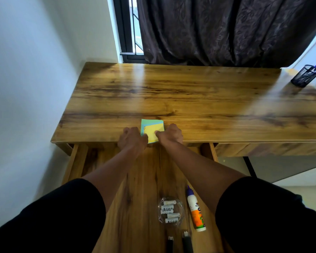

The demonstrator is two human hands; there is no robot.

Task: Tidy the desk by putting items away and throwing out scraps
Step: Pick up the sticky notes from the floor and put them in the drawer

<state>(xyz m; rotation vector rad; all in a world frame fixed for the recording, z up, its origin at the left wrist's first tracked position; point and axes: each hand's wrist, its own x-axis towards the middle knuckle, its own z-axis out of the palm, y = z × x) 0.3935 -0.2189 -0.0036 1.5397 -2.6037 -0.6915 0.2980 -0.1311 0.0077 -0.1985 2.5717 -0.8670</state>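
Your desk [171,92] stood w/ its left drawer [75,161] pulled open under the front edge. Your left hand [132,138] sat at that edge, fingers curled onto the left side of the sticky notes [151,131]. That stack, yellow on top over blue and green sheets, lay on the desktop and slightly overhung the front edge, betw. both hands. Your right hand [171,134] pinched its right side, thumb on the yellow sheet. Inside the drawer, nearer you, lay a glass dish [171,210] w/ batteries, then a glue bottle [195,210] just beside it. Far right, at the desk's back corner, stood a mesh pen holder [306,75].
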